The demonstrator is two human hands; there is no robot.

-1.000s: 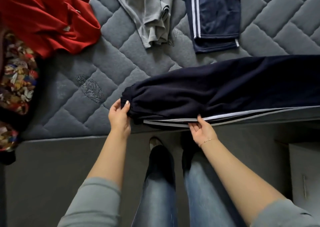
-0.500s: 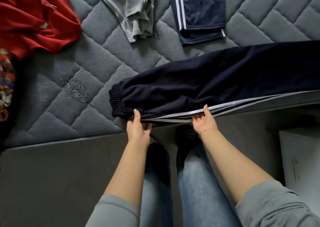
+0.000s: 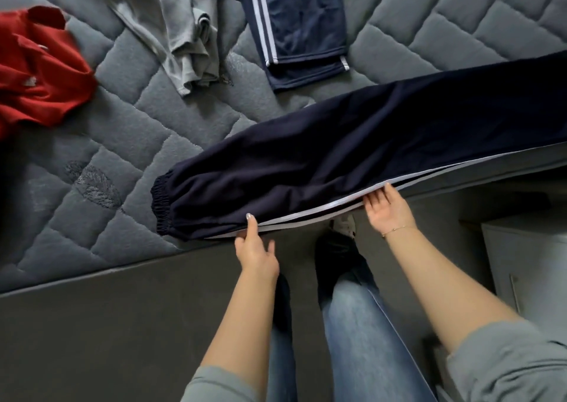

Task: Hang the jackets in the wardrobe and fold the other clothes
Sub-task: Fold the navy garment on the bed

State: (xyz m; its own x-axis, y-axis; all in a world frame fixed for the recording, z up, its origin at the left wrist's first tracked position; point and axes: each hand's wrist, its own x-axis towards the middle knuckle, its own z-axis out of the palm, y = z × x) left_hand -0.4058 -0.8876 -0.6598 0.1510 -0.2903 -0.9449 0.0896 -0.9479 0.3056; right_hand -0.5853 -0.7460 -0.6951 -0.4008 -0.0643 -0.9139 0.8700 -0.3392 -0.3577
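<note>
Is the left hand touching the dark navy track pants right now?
Touching. The head view shows the left hand with its thumb lying on the dark navy track pants at the white-striped edge.

Soft, dim, even light with no glare. Far left of the fingers the frame blurs. Edges bow with wide-angle distortion.

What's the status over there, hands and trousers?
Left hand pinches the striped edge of the dark trousers. Right hand open under the same edge. Trousers flat on mattress, unfolded. Nothing in the way.
</note>
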